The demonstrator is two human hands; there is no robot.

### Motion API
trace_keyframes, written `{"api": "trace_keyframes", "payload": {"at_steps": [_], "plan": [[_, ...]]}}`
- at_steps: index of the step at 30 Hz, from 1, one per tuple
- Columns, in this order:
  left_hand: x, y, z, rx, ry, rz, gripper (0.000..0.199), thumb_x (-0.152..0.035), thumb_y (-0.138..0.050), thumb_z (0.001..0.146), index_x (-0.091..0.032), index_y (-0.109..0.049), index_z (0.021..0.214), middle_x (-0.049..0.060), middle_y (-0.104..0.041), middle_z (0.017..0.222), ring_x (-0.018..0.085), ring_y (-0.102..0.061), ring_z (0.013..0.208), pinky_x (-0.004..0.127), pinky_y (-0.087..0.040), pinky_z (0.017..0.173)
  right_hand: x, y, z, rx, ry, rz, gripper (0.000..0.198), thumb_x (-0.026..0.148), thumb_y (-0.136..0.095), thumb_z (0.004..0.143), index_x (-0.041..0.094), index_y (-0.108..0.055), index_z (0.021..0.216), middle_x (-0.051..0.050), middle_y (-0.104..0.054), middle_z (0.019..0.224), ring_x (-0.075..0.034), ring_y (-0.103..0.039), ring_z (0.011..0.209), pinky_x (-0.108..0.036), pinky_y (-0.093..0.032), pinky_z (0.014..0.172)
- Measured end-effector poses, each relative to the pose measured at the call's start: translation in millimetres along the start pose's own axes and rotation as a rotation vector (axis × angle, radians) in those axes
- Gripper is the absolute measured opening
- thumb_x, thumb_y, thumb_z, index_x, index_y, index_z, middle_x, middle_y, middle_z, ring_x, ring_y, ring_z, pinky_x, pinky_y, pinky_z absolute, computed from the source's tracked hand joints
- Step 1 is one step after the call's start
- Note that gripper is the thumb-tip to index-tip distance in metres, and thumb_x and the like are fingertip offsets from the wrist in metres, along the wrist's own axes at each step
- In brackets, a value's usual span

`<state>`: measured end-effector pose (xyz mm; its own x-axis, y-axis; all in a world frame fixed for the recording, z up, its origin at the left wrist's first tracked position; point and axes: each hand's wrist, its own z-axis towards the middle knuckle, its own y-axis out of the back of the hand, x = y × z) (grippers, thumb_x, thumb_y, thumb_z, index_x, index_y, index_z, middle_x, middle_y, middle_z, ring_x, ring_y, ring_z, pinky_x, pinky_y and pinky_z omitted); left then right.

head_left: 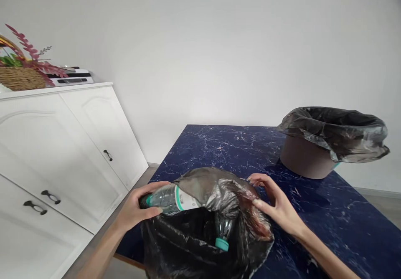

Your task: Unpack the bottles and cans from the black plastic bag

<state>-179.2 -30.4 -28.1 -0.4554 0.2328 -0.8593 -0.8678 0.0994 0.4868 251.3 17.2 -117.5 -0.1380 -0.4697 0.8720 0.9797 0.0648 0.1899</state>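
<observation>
Your left hand [136, 210] has its grip closed around a clear plastic bottle [171, 198], fingers wrapped about the bottom end, with the bottle lying nearly level and its labelled middle poking into the mouth of a black bin bag [188, 245]. Your right hand [275, 204] has a loose grip, fingers spread and resting against the crumpled upper edge of the bag on the far side; whether it pinches the plastic cannot be told. The bag sits at the near edge of the dark blue marbled desk [238, 145]. Inside it a second bottle [223, 233] lies head down, its teal cap showing. Well apart, at the far right of the desk, stands a round bin [305, 158] lined with another black bag. To your left is a white cabinet [62, 145] bearing a wicker basket [21, 78] with red leaves.
</observation>
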Motion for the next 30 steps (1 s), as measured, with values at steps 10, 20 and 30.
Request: {"api": "trace_keyframes", "payload": {"at_steps": [10, 20, 30], "plan": [[4, 4, 5, 0.176, -0.02, -0.222, 0.078, -0.072, -0.087, 0.066, -0.023, -0.076, 0.126, 0.014, -0.079, 0.123, 0.041, -0.077, 0.106, 0.046, -0.064, 0.088, -11, -5, 0, -0.122, -0.12, 0.076, 0.028, 0.053, -0.073, 0.093, 0.025, -0.071, 0.091, -0.007, -0.07, 0.111, -0.025, -0.066, 0.1, -0.034, -0.054, 0.087], [14, -33, 25, -0.228, 0.073, -0.76, 0.079, -0.086, -0.029, 0.098, -0.038, -0.05, 0.156, 0.005, -0.063, 0.153, 0.03, -0.058, 0.143, 0.051, -0.055, 0.114, -18, 3, 2, -0.212, -0.195, 0.121, 0.037, 0.061, -0.076, 0.087, 0.024, -0.074, 0.095, -0.006, -0.072, 0.101, -0.024, -0.065, 0.092, -0.032, -0.053, 0.084], [-12, 17, 78, -0.781, 0.049, -0.515, 0.05, -0.062, -0.074, 0.091, -0.027, -0.069, 0.126, 0.008, -0.068, 0.143, 0.024, -0.073, 0.121, 0.034, -0.062, 0.098, -36, 21, 6, -0.35, -0.223, 0.222, 0.033, 0.057, -0.08, 0.086, 0.026, -0.072, 0.092, -0.001, -0.069, 0.09, -0.018, -0.058, 0.086, -0.025, -0.046, 0.077]]}}
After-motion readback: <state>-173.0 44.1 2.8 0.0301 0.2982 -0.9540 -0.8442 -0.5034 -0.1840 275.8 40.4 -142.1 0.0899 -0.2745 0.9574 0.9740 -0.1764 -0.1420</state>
